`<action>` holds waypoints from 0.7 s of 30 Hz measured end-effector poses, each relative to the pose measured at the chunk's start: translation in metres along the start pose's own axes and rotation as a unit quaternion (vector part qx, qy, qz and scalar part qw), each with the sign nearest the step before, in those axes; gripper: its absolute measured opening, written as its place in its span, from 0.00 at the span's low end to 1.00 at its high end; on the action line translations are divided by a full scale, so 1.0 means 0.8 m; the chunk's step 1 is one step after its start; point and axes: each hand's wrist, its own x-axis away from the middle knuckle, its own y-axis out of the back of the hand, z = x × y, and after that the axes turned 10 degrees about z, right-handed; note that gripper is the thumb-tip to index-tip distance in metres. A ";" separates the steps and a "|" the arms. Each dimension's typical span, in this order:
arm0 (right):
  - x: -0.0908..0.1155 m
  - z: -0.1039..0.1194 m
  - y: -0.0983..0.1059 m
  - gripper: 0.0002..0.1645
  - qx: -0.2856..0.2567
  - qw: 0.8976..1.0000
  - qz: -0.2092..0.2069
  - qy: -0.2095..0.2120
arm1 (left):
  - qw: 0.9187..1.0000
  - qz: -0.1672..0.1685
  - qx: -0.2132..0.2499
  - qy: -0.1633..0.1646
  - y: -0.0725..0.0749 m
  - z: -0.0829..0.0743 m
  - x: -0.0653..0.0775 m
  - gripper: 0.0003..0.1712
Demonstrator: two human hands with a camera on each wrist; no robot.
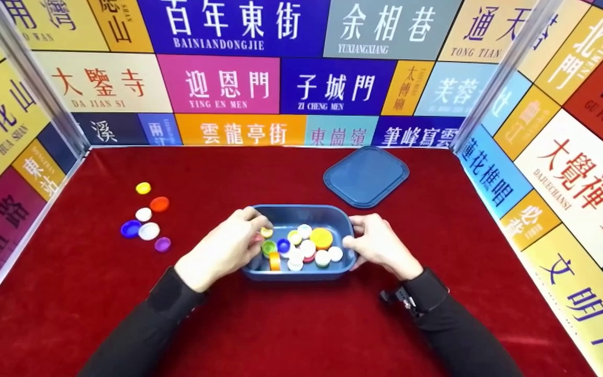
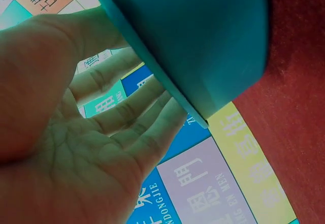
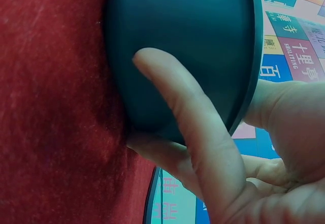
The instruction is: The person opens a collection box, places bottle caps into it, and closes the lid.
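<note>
Colourful sign panels wall in the table (image 1: pixel 291 324). Along its far edge we read "BAINIANDONGJIE", "YING EN MEN" and "ZI CHENG MEN" beneath large Chinese characters; beyond its right edge, "DAJUECHANSI". A blue box (image 1: pixel 299 276) sits around the middle of the red-covered table, with mixed bottle caps (image 1: pixel 321 239) inside, white, yellow, green, blue and orange among them. The right hand (image 1: pixel 382 246) grips the box's right end, thumb over the rim, fingers against the outer wall. The left hand (image 1: pixel 220 248) reaches over the left rim, fingers spread a little; their tips are hidden, so we cannot tell whether they hold a cap. Six loose caps (image 1: pixel 148 231) lie towards the left edge; a blue lid (image 1: pixel 367 177) lies by the far edge, right of centre.
</note>
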 end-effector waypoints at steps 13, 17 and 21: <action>0.001 -0.001 -0.001 0.32 0.005 1.000 -0.002 -0.001 | 0.997 -0.021 0.031 0.067 0.022 0.021 0.006 0.23; 0.001 -0.001 -0.001 0.31 0.007 1.000 -0.004 -0.002 | 0.995 -0.037 0.043 0.081 0.025 0.034 0.006 0.22; 0.001 0.000 -0.001 0.31 0.006 1.000 -0.006 -0.003 | 0.993 -0.043 0.047 0.100 0.027 0.047 0.007 0.23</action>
